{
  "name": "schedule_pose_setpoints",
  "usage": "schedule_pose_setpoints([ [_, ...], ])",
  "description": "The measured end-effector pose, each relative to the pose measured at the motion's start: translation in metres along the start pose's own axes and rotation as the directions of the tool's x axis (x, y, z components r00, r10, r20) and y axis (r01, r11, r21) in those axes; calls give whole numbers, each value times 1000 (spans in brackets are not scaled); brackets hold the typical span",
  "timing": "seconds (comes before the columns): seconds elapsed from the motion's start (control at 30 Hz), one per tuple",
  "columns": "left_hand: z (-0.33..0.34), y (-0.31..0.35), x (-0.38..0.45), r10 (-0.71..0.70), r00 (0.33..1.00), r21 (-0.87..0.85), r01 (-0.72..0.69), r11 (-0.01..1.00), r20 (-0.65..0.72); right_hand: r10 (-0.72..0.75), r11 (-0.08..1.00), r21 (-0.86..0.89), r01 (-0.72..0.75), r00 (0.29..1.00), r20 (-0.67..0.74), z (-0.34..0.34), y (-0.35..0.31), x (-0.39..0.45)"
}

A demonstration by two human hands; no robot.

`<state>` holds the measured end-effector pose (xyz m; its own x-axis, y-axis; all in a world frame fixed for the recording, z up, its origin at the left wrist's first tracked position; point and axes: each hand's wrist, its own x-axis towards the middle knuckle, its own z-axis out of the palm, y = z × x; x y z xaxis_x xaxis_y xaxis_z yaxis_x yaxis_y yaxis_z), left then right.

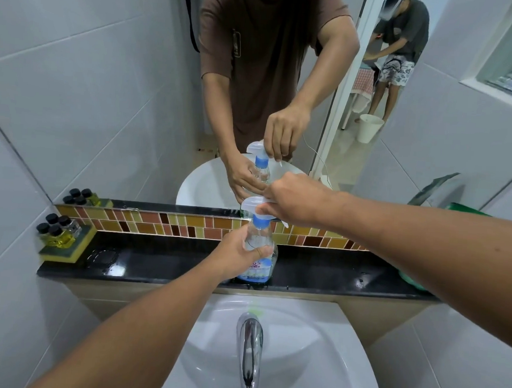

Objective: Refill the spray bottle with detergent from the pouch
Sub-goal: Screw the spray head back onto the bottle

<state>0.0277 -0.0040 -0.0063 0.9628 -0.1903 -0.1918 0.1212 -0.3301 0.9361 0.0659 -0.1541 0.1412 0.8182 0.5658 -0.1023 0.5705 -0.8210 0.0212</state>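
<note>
**Operator:** Scanning from the left, what is on the ledge?

**Checker:** Small dark-capped bottles (56,230) of yellow liquid stand on a sponge (63,250) at the far left end of the black ledge (159,266). Nothing there belongs to the task.

**Operator:** Locate the spray bottle.

**Checker:** The spray bottle (258,254) stands upright at mid-ledge, behind the tap (248,345) and the white sink (323,344), just in front of the mosaic tile strip (161,223). Its long axis is vertical. The body is clear, with a blue-and-white label low down, a blue collar and a white trigger head (252,204) whose nozzle points left. The clear upper body appears nearly empty; the level cannot be read.

**Operator:** Hand states?

**Checker:** The left hand (240,255) wraps the bottle body from the left, thumb in front, fingers curled round it. The right hand (292,201) comes in from the right and above, fingers closed on the trigger head just over the collar.

**Operator:** Which relation governs the next move?

**Checker:** The head sits directly above the body on one vertical axis, with the right hand on top and the left hand below. In my judgement the head must be unscrewed about that axis while the left hand holds the body still.

**Operator:** And the pouch?

**Checker:** A green object (456,208), largely hidden behind the right forearm, may be the pouch; this cannot be confirmed.
</note>
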Motion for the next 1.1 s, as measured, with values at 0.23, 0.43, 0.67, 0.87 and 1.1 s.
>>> schedule_pose_setpoints([
  [0.23, 0, 2, 0, 3, 1000, 24, -3, 1000, 6, 16, 1000, 15, -16, 1000, 0, 0, 0, -2],
  [0.43, 0, 5, -1, -9, 1000, 20, 9, 1000, 16, 40, 999, -24, -40, 999, -19, -4, 1, -16],
  [0.67, -16, -8, -5, -4, 999, 108, 9, 994, -44, 286, 943, 226, -246, 944, -164, 25, 20, -45],
  [0.87, -15, -25, -14, -4, 999, 202, 12, 979, -37, 444, 773, 542, -331, 892, -89, 87, 10, -78],
  [1.1, -6, -31, -10, 21, 992, 250, 11, 968, -126, 377, 630, 714, -306, 924, 63, 145, -8, -56],
])
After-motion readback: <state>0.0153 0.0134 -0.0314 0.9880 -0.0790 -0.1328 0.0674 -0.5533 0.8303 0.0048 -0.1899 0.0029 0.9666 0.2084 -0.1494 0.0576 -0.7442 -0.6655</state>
